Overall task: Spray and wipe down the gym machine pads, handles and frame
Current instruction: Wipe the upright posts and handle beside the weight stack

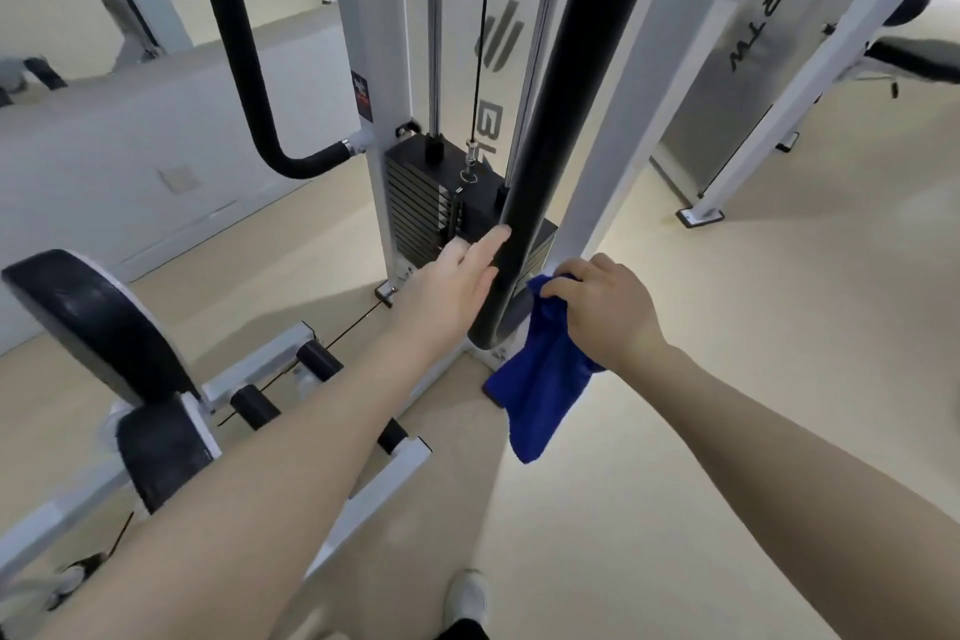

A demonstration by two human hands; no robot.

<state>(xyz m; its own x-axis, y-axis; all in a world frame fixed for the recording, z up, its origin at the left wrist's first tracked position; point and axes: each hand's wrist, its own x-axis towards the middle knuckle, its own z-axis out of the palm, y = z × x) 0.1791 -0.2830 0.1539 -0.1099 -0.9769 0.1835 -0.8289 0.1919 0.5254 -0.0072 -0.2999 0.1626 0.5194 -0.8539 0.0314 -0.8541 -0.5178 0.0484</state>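
A thick black padded handle bar (561, 120) runs down the middle of the white gym machine frame (618, 120). My left hand (457, 281) rests flat against the bar's lower left side, fingers extended, holding nothing. My right hand (602, 301) grips a blue cloth (535, 385) and presses it against the bar's lower right side, near the bar's bottom end. Most of the cloth hangs loose below the hand. No spray bottle is in view.
The weight stack (421, 203) with its cable stands behind the bar. A second black padded bar (234, 42) curves at left. A round black seat pad (93, 322) and footrest rollers (260, 405) lie lower left. Another machine (769, 68) stands right. My shoe (467, 598) is on the beige floor.
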